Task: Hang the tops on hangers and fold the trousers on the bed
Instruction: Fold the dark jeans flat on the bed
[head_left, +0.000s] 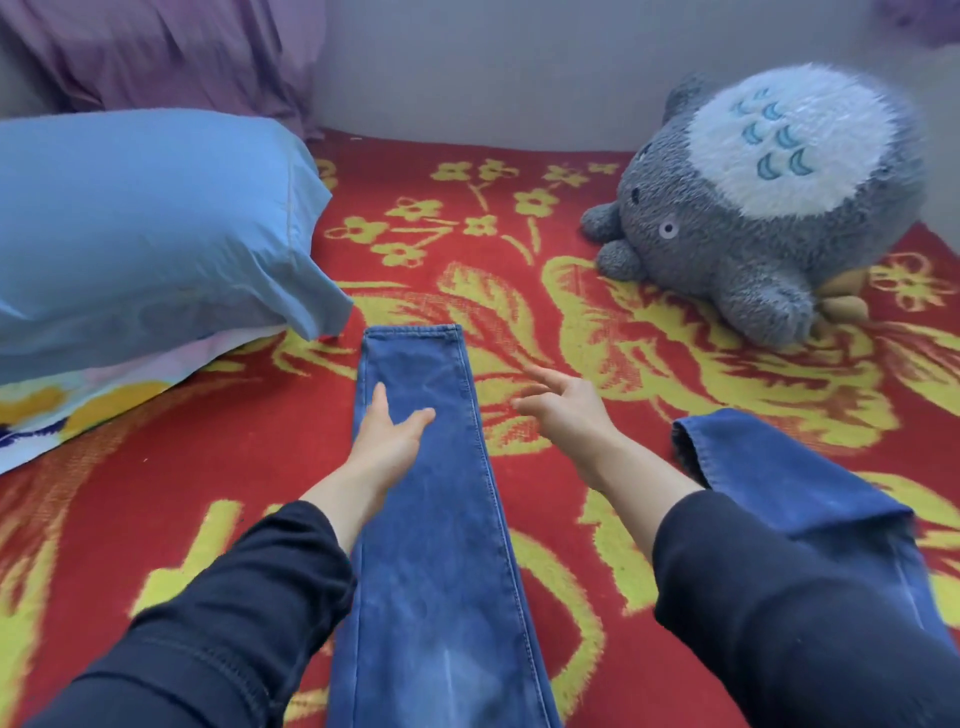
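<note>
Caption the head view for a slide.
Left hand flat on one jeans leg, red blanket beneath; right hand open.

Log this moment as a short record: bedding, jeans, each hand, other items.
bedding: red blanket with yellow flowers
jeans: blue, one leg laid straight, the other angled off right
left hand: open, flat on the straight leg
right hand: open, fingers spread, between the two legs
other: blue pillow; grey plush toy

Blue jeans (431, 467) spread on a red and yellow flowered blanket (519, 249).
The left hand (387, 434) lies flat with straight fingers on one trouser leg; the right hand (563, 402) hovers beside it, fingers spread. A blue pillow (140, 223) sits left, a grey plush toy (769, 202) right.
</note>
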